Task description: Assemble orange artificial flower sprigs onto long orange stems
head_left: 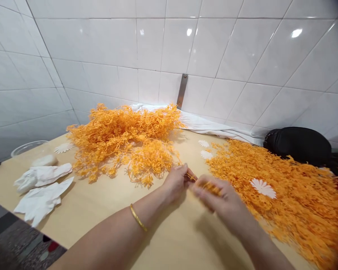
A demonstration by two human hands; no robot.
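A gold bangle [138,217] rings the left wrist over the surface [169,232]. The right grip [216,195], blurred, is closed around the orange bits of a sprig [210,186]; just beyond, the left grip [176,182] pinches its thin stem between thumb and fingers. The sprig sits between both hands, above the middle of the surface — its long axis slants from far left to near right, the bitty end pointing down into the right grip. Which way its other end runs past the left grip I cannot tell. Crumpled white pieces [42,197] lie at left; at right spreads a pile [293,202] of orange bits, a white flower [263,188] on it. Farther off come a loose clump [150,161], then a tangled heap [115,131] — and behind, a white cloth [211,124] along the tiled wall [107,41]
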